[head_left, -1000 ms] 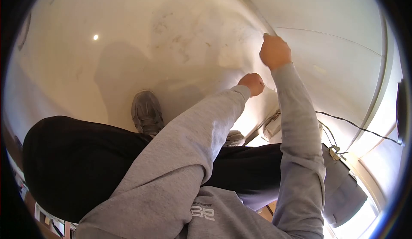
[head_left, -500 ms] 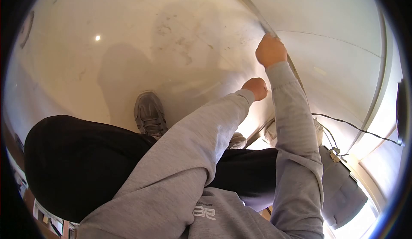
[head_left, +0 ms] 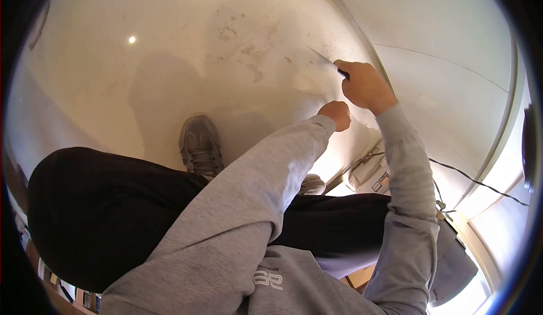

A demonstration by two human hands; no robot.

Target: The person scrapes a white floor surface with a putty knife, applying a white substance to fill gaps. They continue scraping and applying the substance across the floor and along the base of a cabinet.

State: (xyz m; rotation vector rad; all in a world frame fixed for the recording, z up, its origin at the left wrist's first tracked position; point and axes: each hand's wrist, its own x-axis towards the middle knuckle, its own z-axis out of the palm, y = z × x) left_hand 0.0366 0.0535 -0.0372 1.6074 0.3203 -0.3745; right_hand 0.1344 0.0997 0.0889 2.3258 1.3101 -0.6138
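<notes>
My right hand (head_left: 367, 86) is closed round the black handle of a knife (head_left: 322, 56). Its thin blade points up and to the left, over the pale surface beside the dark seam. Just below and to the left, my left hand (head_left: 335, 116) is curled shut, low by the bright patch. What its fingers hold, if anything, is hidden. The two hands are apart. Both forearms are in grey sleeves.
The pale floor (head_left: 141, 94) has dark smudges. A strip (head_left: 362, 35) runs along its right edge beside a white panel (head_left: 435, 26). A shoe (head_left: 201, 145) rests on the floor. A black cable (head_left: 475, 173), white packages (head_left: 370, 173) and a grey object (head_left: 455, 272) lie at right.
My right hand has moved down and slightly right, away from the strip, and turned so the knife's blade now shows pointing up-left. My left hand has hardly moved.
</notes>
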